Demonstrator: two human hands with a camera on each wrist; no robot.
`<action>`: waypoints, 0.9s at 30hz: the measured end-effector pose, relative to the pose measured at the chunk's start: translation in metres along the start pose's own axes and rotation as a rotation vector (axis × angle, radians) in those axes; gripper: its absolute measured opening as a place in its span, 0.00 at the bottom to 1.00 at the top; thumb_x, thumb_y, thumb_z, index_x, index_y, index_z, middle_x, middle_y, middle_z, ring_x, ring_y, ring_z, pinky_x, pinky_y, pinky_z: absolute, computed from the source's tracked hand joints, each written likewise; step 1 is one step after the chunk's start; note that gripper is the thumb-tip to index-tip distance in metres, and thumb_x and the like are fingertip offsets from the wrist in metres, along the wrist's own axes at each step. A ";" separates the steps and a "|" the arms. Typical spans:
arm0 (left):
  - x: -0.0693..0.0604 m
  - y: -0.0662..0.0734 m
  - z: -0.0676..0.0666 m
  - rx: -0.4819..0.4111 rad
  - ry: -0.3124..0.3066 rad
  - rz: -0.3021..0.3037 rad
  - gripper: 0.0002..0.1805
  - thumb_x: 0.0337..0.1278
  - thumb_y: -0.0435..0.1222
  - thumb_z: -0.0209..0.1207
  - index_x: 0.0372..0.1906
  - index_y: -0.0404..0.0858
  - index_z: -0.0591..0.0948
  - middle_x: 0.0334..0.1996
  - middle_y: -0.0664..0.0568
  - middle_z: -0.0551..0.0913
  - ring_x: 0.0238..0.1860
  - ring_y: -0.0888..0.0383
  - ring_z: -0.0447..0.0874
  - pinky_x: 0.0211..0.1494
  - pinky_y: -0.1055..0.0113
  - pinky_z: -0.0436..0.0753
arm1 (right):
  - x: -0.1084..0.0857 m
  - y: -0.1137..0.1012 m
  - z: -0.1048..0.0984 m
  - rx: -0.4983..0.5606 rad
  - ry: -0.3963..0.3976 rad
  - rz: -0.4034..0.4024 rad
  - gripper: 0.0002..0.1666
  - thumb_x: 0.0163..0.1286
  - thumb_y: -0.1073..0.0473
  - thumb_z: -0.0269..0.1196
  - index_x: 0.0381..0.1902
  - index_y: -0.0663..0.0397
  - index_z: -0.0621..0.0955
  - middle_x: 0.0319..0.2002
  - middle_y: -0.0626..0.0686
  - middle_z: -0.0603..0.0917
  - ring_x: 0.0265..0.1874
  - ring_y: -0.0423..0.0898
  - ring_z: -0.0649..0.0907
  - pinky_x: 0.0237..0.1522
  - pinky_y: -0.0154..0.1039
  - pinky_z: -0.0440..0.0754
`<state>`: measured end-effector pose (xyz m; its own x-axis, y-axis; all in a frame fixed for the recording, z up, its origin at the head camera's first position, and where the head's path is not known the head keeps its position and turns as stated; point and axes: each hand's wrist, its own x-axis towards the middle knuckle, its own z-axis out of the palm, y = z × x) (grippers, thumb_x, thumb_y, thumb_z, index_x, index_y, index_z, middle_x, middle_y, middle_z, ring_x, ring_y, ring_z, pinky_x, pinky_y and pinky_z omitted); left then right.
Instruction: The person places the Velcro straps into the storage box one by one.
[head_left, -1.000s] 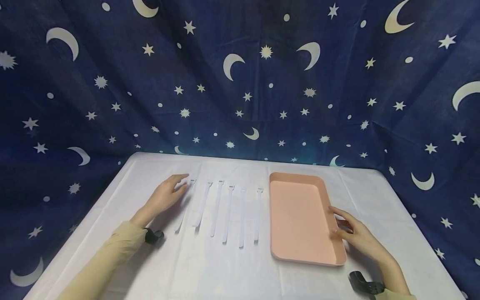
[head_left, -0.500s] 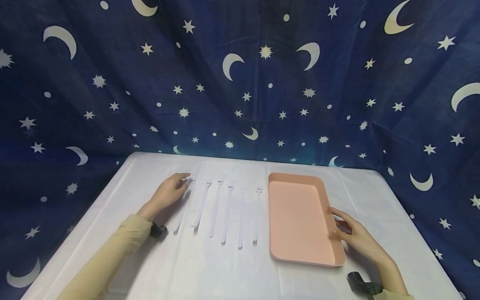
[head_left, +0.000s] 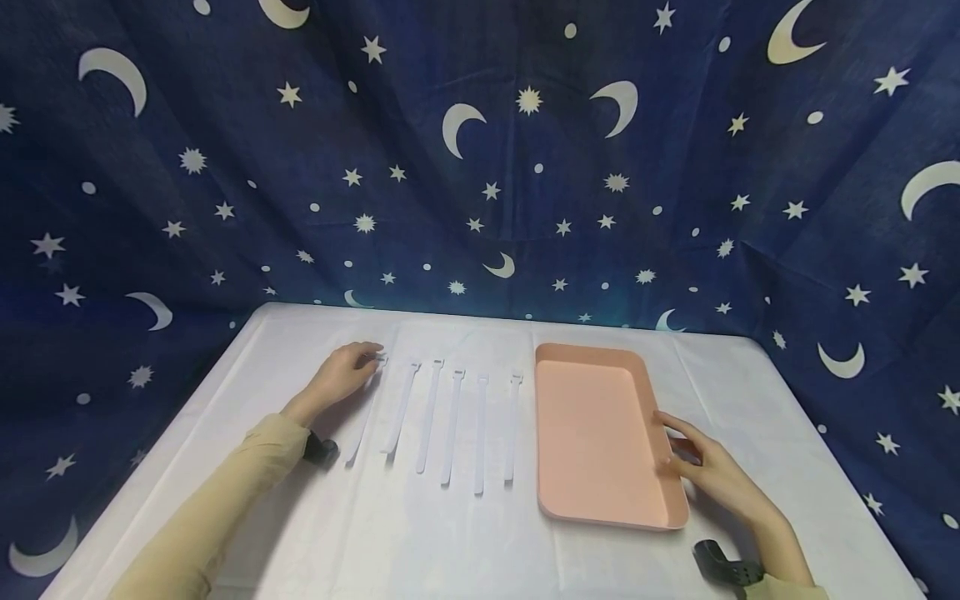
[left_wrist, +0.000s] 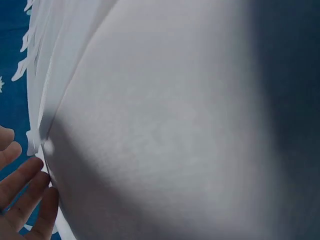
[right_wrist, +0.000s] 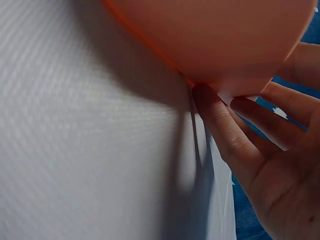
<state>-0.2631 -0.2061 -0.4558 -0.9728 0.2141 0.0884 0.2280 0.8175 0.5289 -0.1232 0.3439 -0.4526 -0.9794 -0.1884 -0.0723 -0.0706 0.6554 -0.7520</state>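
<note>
My left hand is at the slotted head of the leftmost white cable tie, fingers relaxed around it. In the left wrist view, the left hand's fingers are spread, and the tie's head shows just beside them; contact is unclear. Several more white cable ties lie side by side to the right, heads toward the back. My right hand holds the right wall of a pink tray. From the right wrist, fingertips press the tray's outer side, the thumb toward its rim.
A white cloth covers the table. Behind and beside it hangs a dark blue curtain with moons and stars. Black wrist cameras sit on the left wrist and the right wrist.
My left hand has moved slightly right and forward onto the leftmost tie's head, its fingers drawing closer together. The right hand and the tray stay where they were.
</note>
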 end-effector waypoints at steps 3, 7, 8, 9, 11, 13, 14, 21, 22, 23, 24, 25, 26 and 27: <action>0.002 -0.004 0.001 -0.037 0.015 0.013 0.19 0.64 0.33 0.53 0.58 0.32 0.76 0.56 0.34 0.79 0.58 0.37 0.77 0.63 0.44 0.74 | -0.001 0.000 -0.001 -0.003 0.001 -0.003 0.42 0.64 0.55 0.64 0.73 0.52 0.61 0.71 0.63 0.64 0.64 0.70 0.69 0.59 0.53 0.77; 0.004 -0.009 0.001 -0.085 0.030 0.015 0.17 0.63 0.32 0.54 0.55 0.32 0.79 0.55 0.34 0.79 0.56 0.37 0.79 0.61 0.45 0.77 | -0.001 0.000 -0.002 -0.009 0.007 -0.009 0.42 0.64 0.55 0.65 0.73 0.51 0.61 0.71 0.62 0.65 0.63 0.68 0.71 0.52 0.27 0.76; 0.004 -0.009 0.001 -0.099 0.028 0.007 0.17 0.63 0.32 0.54 0.55 0.33 0.79 0.56 0.34 0.79 0.56 0.37 0.78 0.61 0.46 0.77 | -0.001 -0.001 -0.002 -0.007 0.009 -0.010 0.42 0.64 0.55 0.65 0.73 0.51 0.61 0.71 0.62 0.65 0.63 0.68 0.71 0.50 0.23 0.72; 0.004 -0.010 0.001 -0.107 0.024 0.003 0.17 0.63 0.32 0.54 0.55 0.33 0.79 0.56 0.34 0.79 0.57 0.37 0.78 0.61 0.45 0.76 | -0.001 -0.001 -0.002 -0.002 0.008 -0.012 0.42 0.63 0.55 0.65 0.73 0.52 0.61 0.71 0.62 0.65 0.63 0.68 0.71 0.50 0.21 0.71; 0.005 -0.012 0.000 -0.126 0.014 -0.005 0.16 0.63 0.32 0.54 0.54 0.33 0.80 0.57 0.35 0.78 0.59 0.36 0.76 0.63 0.45 0.75 | -0.001 -0.001 -0.001 0.002 0.009 -0.011 0.43 0.63 0.55 0.65 0.73 0.52 0.61 0.71 0.62 0.65 0.63 0.68 0.71 0.49 0.20 0.71; 0.006 -0.012 -0.001 -0.145 0.004 -0.021 0.16 0.63 0.32 0.54 0.54 0.34 0.80 0.58 0.35 0.78 0.60 0.36 0.75 0.64 0.44 0.74 | -0.001 -0.002 -0.001 0.003 0.008 -0.008 0.43 0.63 0.54 0.65 0.73 0.51 0.61 0.71 0.62 0.65 0.63 0.68 0.71 0.49 0.20 0.71; 0.006 -0.012 -0.001 -0.149 0.000 -0.022 0.16 0.64 0.33 0.53 0.54 0.34 0.80 0.58 0.35 0.78 0.61 0.36 0.74 0.64 0.44 0.73 | -0.001 -0.002 -0.001 0.003 0.007 -0.006 0.43 0.63 0.54 0.65 0.73 0.51 0.61 0.71 0.62 0.64 0.63 0.68 0.71 0.49 0.20 0.70; 0.005 -0.011 -0.002 -0.191 -0.008 -0.034 0.15 0.64 0.33 0.53 0.53 0.34 0.81 0.58 0.35 0.78 0.61 0.36 0.74 0.65 0.43 0.72 | -0.001 -0.002 -0.001 0.006 0.000 0.006 0.43 0.63 0.54 0.65 0.73 0.50 0.61 0.71 0.61 0.64 0.64 0.68 0.71 0.53 0.29 0.75; 0.005 -0.011 -0.002 -0.191 -0.007 -0.033 0.15 0.64 0.33 0.53 0.53 0.34 0.81 0.58 0.35 0.78 0.61 0.36 0.74 0.65 0.43 0.72 | -0.001 -0.002 -0.001 0.006 0.000 0.007 0.43 0.63 0.54 0.65 0.73 0.50 0.61 0.71 0.61 0.64 0.64 0.68 0.70 0.54 0.31 0.75; 0.005 -0.011 -0.001 -0.194 -0.007 -0.034 0.15 0.64 0.33 0.53 0.53 0.34 0.81 0.58 0.35 0.78 0.61 0.36 0.74 0.65 0.43 0.72 | -0.001 -0.002 -0.001 0.005 -0.001 0.008 0.43 0.63 0.54 0.65 0.73 0.50 0.61 0.71 0.61 0.64 0.64 0.69 0.70 0.56 0.36 0.76; 0.005 -0.011 -0.001 -0.198 -0.005 -0.035 0.15 0.64 0.33 0.53 0.53 0.34 0.81 0.57 0.35 0.78 0.60 0.36 0.75 0.64 0.43 0.73 | -0.001 -0.002 -0.001 0.005 -0.001 0.010 0.43 0.63 0.54 0.65 0.73 0.50 0.61 0.72 0.61 0.64 0.64 0.69 0.70 0.58 0.41 0.76; 0.005 -0.010 0.000 -0.200 -0.002 -0.035 0.15 0.64 0.32 0.53 0.53 0.34 0.81 0.57 0.35 0.78 0.60 0.36 0.75 0.64 0.44 0.73 | 0.000 -0.002 -0.001 0.002 -0.001 0.010 0.43 0.63 0.54 0.65 0.73 0.50 0.61 0.72 0.62 0.64 0.65 0.69 0.69 0.58 0.45 0.76; 0.005 -0.010 0.000 -0.203 0.002 -0.035 0.15 0.64 0.32 0.54 0.53 0.34 0.81 0.57 0.35 0.79 0.59 0.37 0.76 0.63 0.44 0.74 | 0.000 -0.002 -0.001 0.003 0.000 0.010 0.43 0.63 0.54 0.65 0.73 0.51 0.61 0.72 0.62 0.63 0.65 0.70 0.69 0.60 0.50 0.75; 0.005 -0.010 0.001 -0.205 0.008 -0.036 0.15 0.64 0.32 0.54 0.53 0.34 0.81 0.57 0.35 0.79 0.58 0.37 0.77 0.62 0.44 0.74 | 0.000 -0.002 0.000 0.005 -0.001 0.010 0.43 0.64 0.54 0.65 0.73 0.51 0.61 0.72 0.62 0.63 0.65 0.70 0.69 0.60 0.53 0.74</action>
<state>-0.2704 -0.2129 -0.4618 -0.9806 0.1819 0.0732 0.1812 0.6980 0.6928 -0.1231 0.3433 -0.4512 -0.9800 -0.1823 -0.0802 -0.0599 0.6538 -0.7543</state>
